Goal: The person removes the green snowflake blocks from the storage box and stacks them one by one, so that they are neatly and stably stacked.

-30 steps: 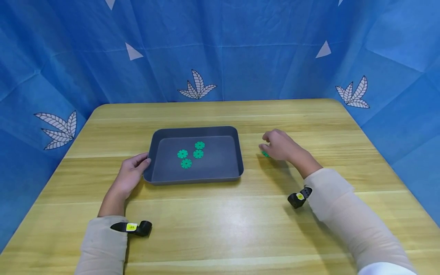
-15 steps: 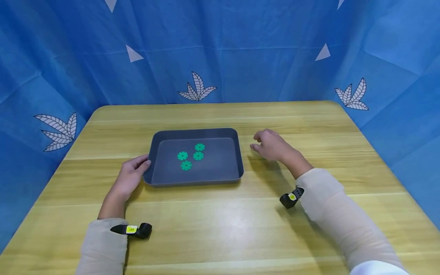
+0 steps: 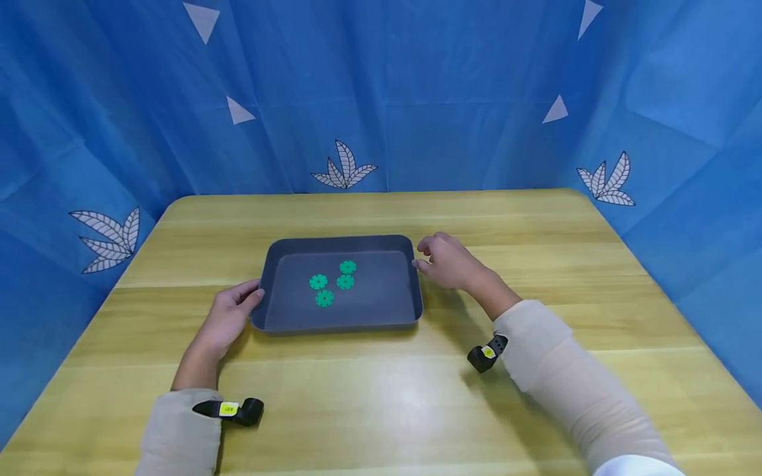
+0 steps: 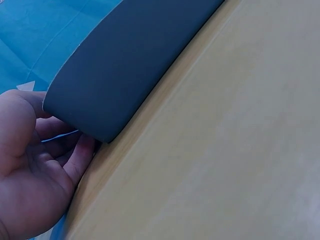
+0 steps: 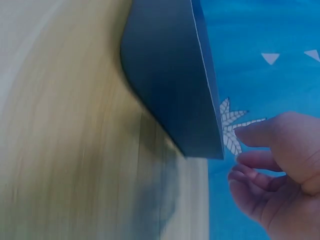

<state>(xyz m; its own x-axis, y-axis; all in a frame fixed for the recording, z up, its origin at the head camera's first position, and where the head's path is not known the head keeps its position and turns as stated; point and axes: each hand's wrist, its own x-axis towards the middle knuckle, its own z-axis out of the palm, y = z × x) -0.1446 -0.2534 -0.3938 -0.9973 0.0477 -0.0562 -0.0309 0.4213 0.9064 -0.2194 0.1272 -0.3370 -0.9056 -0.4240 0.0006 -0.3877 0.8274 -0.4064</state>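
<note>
A dark grey rectangular tray (image 3: 383, 291) sits on the table with several green notched interlocking discs (image 3: 324, 299) lying flat in it, left of its middle. My left hand (image 3: 229, 320) grips the tray's left end, thumb on the rim and fingers behind, as the left wrist view also shows. Just past the tray's right rim hovers my right hand (image 3: 454, 264), thumb and fingers bent with a gap between them. No contact with the tray (image 5: 170, 85) shows in the right wrist view, and nothing is visible between the fingers of my right hand (image 5: 280, 175).
The pale wooden table (image 3: 357, 410) reaches back to a blue curtain (image 3: 446, 92) printed with white leaves and triangles. A small black camera (image 3: 483, 357) is strapped to the right sleeve, another small camera (image 3: 250, 411) to the left.
My right hand has moved left from over the table to beside the tray's right rim. A green disc glimpsed beneath it a second ago is out of sight. My left hand stays on the tray.
</note>
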